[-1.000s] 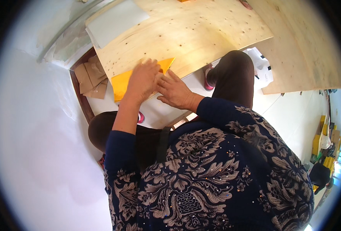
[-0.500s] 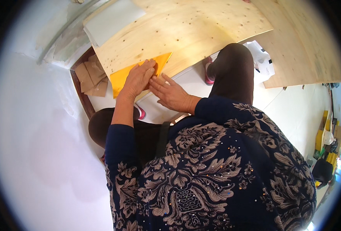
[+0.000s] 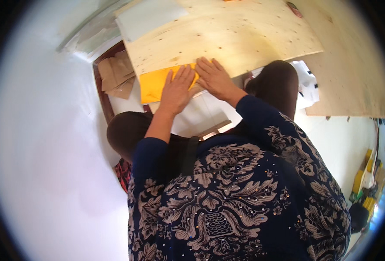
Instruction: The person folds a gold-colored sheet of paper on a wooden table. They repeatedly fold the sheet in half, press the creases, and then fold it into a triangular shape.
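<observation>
Yellow, thin, flat sheet (image 3: 152, 85) on pale plywood tabletop (image 3: 240, 48), at the near edge, about 11 o'clock from the patterned top (image 3: 214, 195). Long axis roughly 9 to 3 o'clock, along that edge, right end tipped up slightly. Left hand (image 3: 177, 89) nearer: laid palm-down over it, fingers extended, gripping nothing visible; uncovered stretch lies toward 9 o'clock. Right hand (image 3: 216, 80) likewise outstretched at the 3 o'clock end, contact unclear. Surface bright, plain, far side straight

Wooden tabletop (image 3: 227, 41), pale and knotty

Yellow sheet (image 3: 152, 85) lies at near left corner, along near edge. Pale grey sheet (image 3: 151, 18) sits by left edge, farther back. Small red-and-dark object (image 3: 294, 9) beside right edge.
</observation>
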Motion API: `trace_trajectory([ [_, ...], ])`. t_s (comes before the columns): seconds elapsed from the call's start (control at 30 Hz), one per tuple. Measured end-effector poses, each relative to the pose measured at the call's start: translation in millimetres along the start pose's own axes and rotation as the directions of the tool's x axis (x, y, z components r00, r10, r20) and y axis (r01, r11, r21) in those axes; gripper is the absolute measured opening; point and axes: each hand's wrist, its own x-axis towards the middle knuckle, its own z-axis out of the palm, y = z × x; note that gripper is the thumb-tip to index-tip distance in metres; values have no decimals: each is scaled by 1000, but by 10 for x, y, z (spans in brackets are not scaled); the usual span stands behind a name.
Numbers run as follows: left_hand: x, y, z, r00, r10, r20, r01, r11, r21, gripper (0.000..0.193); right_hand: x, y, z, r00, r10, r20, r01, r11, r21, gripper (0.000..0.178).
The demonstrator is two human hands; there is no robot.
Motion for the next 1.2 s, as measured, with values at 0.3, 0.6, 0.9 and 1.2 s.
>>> trace_trajectory([
  [0.3, -337, 105, -217, 984, -139, 113, 138, 990, 14, 90, -39, 20, 37, 998, -41, -49, 38, 997, -60, 54],
  [0.6, -933, 571, -284, 739, -674, -17, 364, 420, -831, 59, -448, -235, -217, 996, -32, -83, 32, 999, -1, 45],
  [0.9, -590, 649, 30, 574, -663, 480, 139, -499, -856, 33, -522, -289, -237, 981, -123, -150, 129, 991, 30, 32],
  [1.2, -577, 0, -951, 923, -231, 307, 364, 779, -510, 23, -95, 126, -903, 972, 195, -132, -80, 802, 591, 105],
])
